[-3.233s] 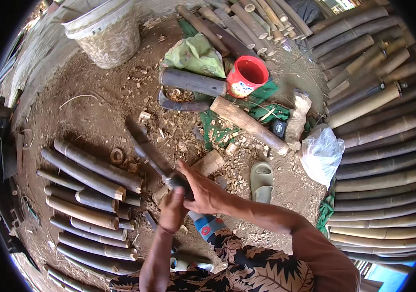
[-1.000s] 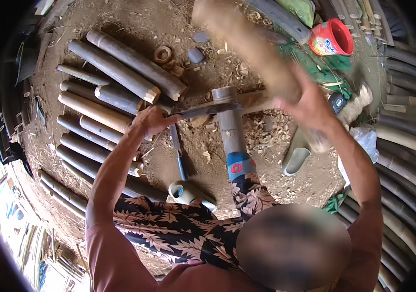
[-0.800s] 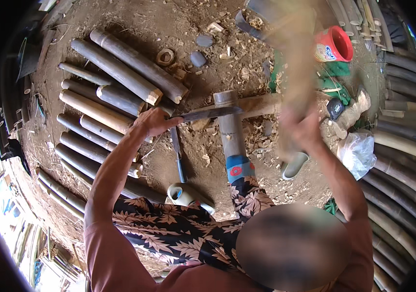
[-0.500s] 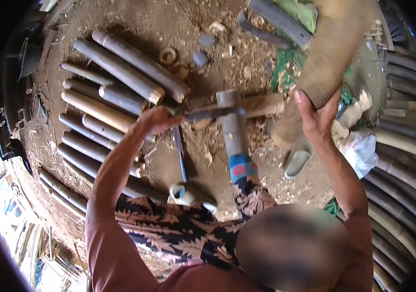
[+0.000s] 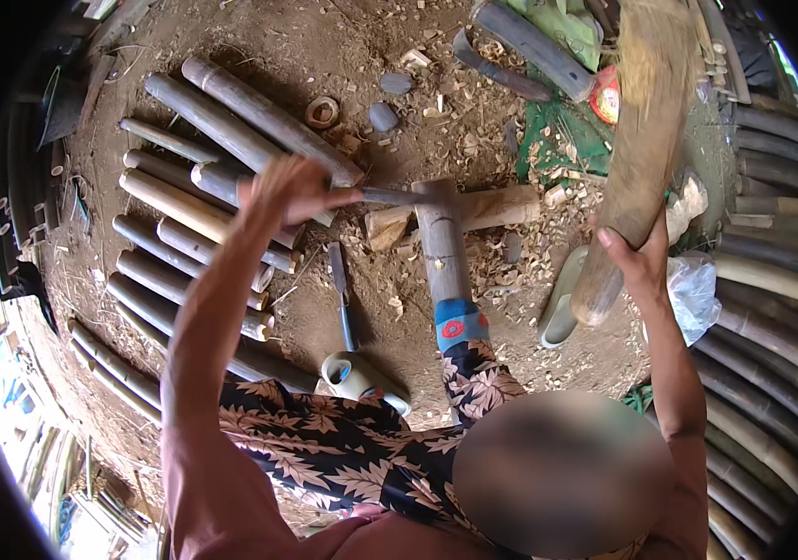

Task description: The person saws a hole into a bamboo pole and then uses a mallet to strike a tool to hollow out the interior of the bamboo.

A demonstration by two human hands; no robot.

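My left hand, smeared by motion, is closed around the handle of a long-bladed knife. The blade reaches the far end of a grey bamboo piece; whether it has cut in cannot be told. A rough wooden block lies crosswise beneath that piece. A foot in a blue sock rests against the bamboo's near part. On the right, my right hand grips the narrow lower end of a thick wooden club, held up at a steep slant with its wide end away from me.
Several bamboo lengths lie at left, more poles at right. A blue-handled tool lies between the left bamboo and a slipper; another slipper is under the club. Wood chips, a bamboo ring and plastic bag lie around.
The club's held end has swung right and nearer me, and the club stands steeper. My left hand has shifted slightly away from me, and the blade now sits nearer the bamboo's far end.
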